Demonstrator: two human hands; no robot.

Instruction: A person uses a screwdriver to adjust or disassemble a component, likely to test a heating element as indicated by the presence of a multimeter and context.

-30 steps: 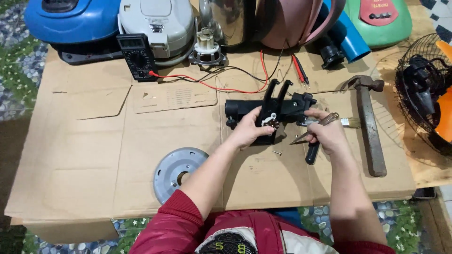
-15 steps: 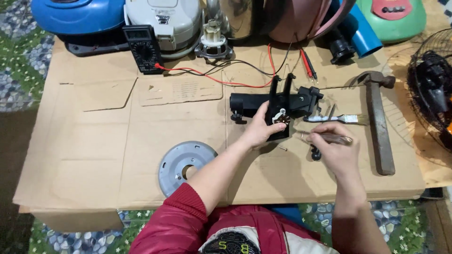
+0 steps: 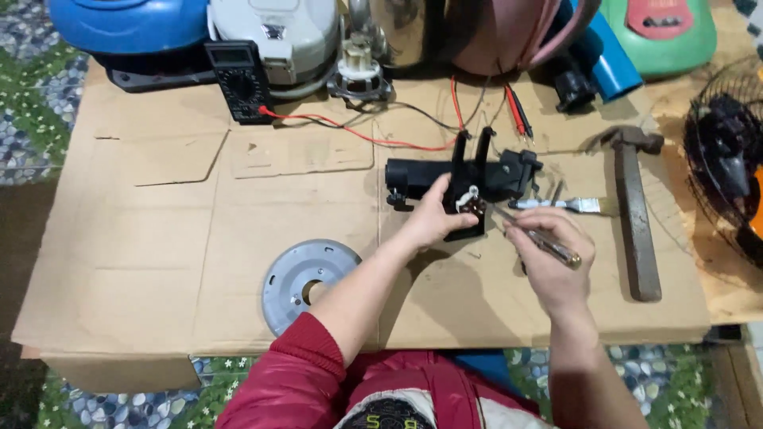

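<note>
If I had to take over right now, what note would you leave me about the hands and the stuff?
Left hand: grip on the black plastic part, holding it on the brown cardboard sheet.
Right hand: grip on a thin screwdriver with a clear amber handle, tip at the part's small white piece.
Nearby: wooden-handled hammer, round grey metal disc, black multimeter.
Done: part steadied, tool in place.
Left: cannot tell.

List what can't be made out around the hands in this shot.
Head view:
- Screwdriver tip: too small where it meets the black part.
- Right hand grip: fingers cover the handle.
- Left hand hides the part's underside.
- Fan: cut off by the right edge.
</note>
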